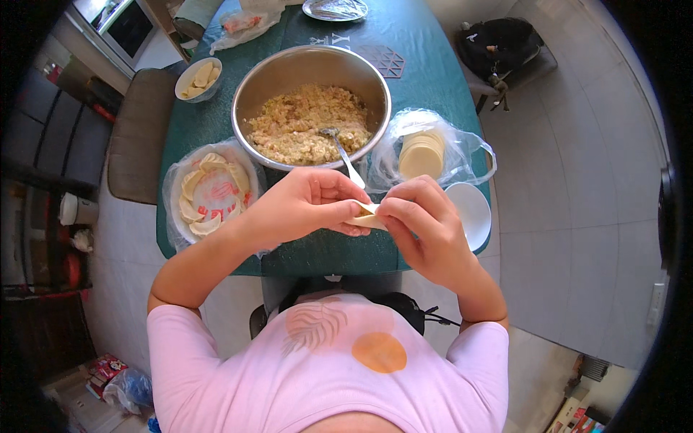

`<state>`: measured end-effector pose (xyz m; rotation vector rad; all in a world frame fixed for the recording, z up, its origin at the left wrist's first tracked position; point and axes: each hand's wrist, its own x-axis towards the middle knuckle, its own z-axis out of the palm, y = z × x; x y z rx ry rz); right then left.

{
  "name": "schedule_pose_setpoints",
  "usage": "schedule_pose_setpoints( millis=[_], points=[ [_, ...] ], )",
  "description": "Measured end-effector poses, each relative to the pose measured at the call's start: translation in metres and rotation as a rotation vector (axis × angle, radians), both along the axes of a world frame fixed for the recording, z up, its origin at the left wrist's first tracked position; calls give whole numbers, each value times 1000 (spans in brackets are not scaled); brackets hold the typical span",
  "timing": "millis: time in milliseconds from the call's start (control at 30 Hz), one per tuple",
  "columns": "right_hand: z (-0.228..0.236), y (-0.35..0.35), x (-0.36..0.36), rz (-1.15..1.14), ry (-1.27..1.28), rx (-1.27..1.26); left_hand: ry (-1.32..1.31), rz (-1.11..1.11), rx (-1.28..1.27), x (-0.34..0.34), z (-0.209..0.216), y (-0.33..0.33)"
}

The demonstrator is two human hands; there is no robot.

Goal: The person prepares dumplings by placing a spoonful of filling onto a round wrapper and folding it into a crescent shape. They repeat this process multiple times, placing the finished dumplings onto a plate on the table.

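Observation:
Both my hands hold one dumpling (369,219) over the near part of the table; its wrapper is folded, with some filling showing at the opening. My left hand (317,204) cradles it, thumb on top. The fingertips of my right hand (424,216) pinch its right side. Just beyond is a large steel bowl (240,119) of minced filling (307,119), with a spoon (351,163) leaning in it. A stack of round wrappers (421,154) lies in a clear plastic bag (465,144) to the right. Several folded dumplings (189,182) ring a plastic-covered plate (173,195) at left.
A white bowl (473,211) stands at the table's right edge. Farther left, a smaller bowl (180,88) holds pale pieces of food. A film-covered plate (334,9) and a plastic bag (249,25) are at the far end. Seats flank the green-covered table (310,254); one bears a black bag (502,45).

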<state>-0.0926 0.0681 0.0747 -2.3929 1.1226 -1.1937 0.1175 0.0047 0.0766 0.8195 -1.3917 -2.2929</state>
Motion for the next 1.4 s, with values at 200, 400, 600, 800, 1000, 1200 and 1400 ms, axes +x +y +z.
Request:
schedule_pose_setpoints(
  millis=[200, 400, 600, 800, 1000, 1200, 1400],
  points=[
    [2, 17, -3, 55, 4, 94, -75, -175, 128, 0, 1, -7],
    [4, 27, -4, 49, -73, 266, -58, -180, 95, -5, -3, 4],
    [4, 31, -6, 63, -36, 277, -73, -134, 27, -9, -4, 11],
    [3, 33, -4, 49, -1, 189, -109, -79, -98, -8, 0, 19],
    [-2, 35, 0, 18, -43, 160, -139, -92, -226, -7, 2, 23],
    [-6, 34, -2, 22, -24, 98, -41, -98, -149, -6, -1, 21],
    [-6, 35, 0, 1, -53, 173, -57, -86, -66, -6, -3, 20]
  ],
)
